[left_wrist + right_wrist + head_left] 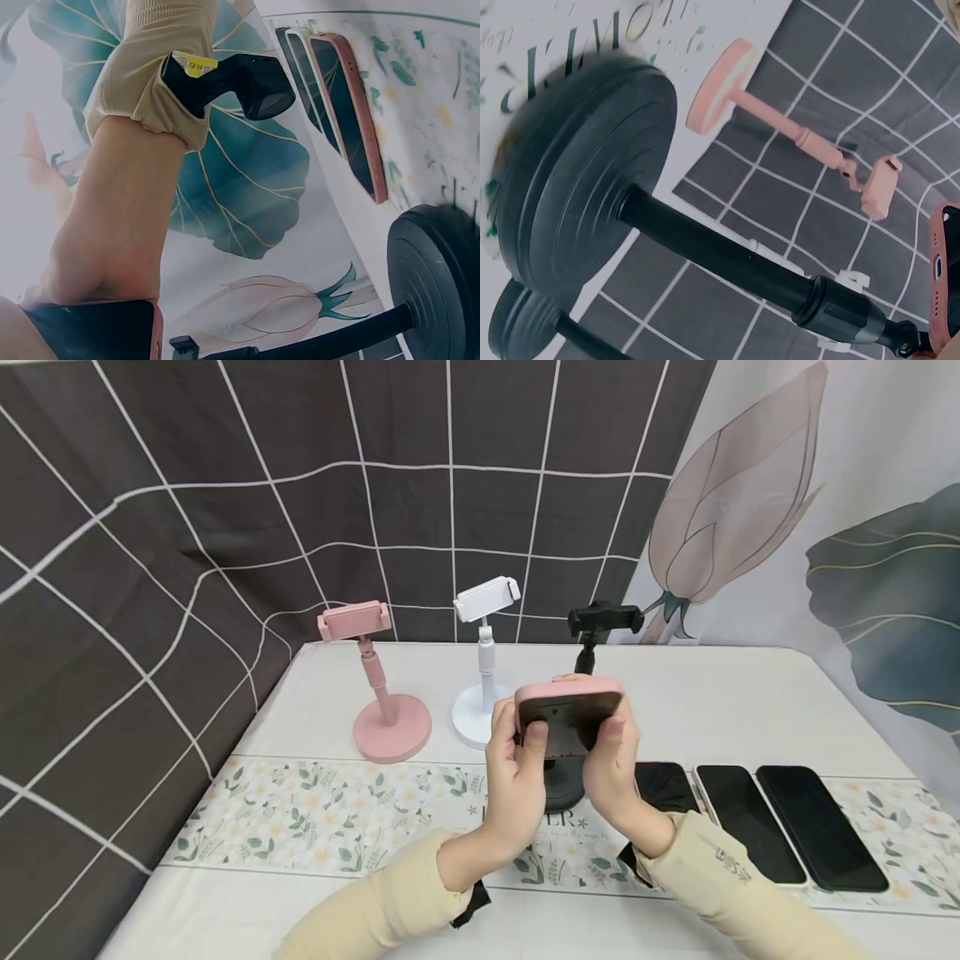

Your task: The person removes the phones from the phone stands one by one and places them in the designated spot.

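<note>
Both hands hold a pink-cased phone (567,718) at its two sides, above the table. My left hand (513,785) grips one side with its thumb over the dark screen. On the other side, my right hand (617,764) grips it the same way. Under the phone stands a black phone stand with a round base (564,789); its post (720,251) rises toward the phone in the right wrist view. A black clamp end (184,345) shows close beside the phone in the left wrist view. Most of the clamp is hidden by the phone and hands.
Behind stand a pink phone stand (392,727), a white one (486,652) and another black one (603,618). Three phones lie in a row at right: a pink-edged one (349,112), a white-edged one (750,818) and a black one (821,827). A gridded dark curtain (495,510) hangs behind.
</note>
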`<state>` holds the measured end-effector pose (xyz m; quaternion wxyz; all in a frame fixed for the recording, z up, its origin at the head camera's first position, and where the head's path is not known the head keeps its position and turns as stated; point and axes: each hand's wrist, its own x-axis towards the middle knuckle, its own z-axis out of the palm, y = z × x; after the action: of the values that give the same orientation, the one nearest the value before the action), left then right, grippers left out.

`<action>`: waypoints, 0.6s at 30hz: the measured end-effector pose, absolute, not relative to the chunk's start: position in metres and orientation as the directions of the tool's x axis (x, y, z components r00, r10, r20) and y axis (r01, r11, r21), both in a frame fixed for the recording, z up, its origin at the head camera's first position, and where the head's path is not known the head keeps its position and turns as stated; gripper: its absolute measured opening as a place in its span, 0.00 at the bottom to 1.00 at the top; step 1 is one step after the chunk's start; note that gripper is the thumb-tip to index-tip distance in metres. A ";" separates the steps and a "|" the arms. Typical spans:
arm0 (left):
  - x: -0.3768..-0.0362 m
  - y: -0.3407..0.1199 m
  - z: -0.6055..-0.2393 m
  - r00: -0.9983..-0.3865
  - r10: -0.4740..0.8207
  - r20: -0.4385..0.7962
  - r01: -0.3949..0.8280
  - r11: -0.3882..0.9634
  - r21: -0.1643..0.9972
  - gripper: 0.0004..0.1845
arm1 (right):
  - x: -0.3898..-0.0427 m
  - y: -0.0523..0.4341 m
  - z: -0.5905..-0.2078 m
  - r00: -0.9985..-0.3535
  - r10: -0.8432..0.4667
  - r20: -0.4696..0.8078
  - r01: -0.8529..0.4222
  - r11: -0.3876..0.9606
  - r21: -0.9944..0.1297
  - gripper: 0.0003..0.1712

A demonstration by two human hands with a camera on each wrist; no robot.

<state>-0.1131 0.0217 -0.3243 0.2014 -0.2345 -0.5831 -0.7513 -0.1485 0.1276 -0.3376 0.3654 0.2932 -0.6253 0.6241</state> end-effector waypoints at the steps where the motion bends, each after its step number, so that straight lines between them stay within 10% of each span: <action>1: -0.113 0.021 -0.326 -0.813 -0.033 0.581 0.571 -0.237 0.786 0.26 | -0.149 0.127 -0.339 -0.566 0.085 0.820 -0.820 0.047 -0.570 0.36; 18: -0.124 0.013 -0.327 -0.859 0.012 0.512 0.497 -0.218 0.840 0.23 | -0.153 0.127 -0.346 -0.686 0.088 0.722 -0.709 0.143 -0.691 0.32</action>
<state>-0.1240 0.0130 -0.3266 0.1615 -0.2107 -0.6041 -0.7514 -0.1525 0.1273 -0.3455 0.3243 0.2274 -0.6829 0.6138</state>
